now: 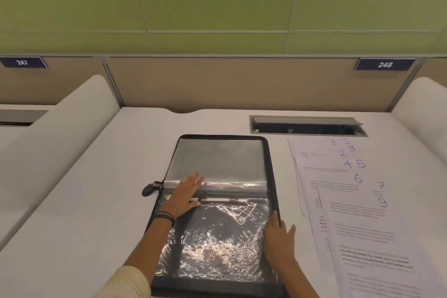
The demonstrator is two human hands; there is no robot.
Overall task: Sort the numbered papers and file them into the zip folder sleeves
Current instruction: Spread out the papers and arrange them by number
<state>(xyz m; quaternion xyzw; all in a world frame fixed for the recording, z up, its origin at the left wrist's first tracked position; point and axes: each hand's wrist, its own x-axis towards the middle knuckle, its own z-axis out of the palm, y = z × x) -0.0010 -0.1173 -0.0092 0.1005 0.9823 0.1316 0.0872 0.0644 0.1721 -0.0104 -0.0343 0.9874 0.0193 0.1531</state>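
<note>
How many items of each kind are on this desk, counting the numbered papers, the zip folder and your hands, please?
Numbered papers: 9
Zip folder: 1
Hands, left and right: 2
Total: 12

light: even, soft, from overhead | glare: white streaks on plastic sleeves (217, 237) toward 6 o'clock | blur: printed papers (362, 237) at 4 o'clock | edges: wide-angle bowing
</note>
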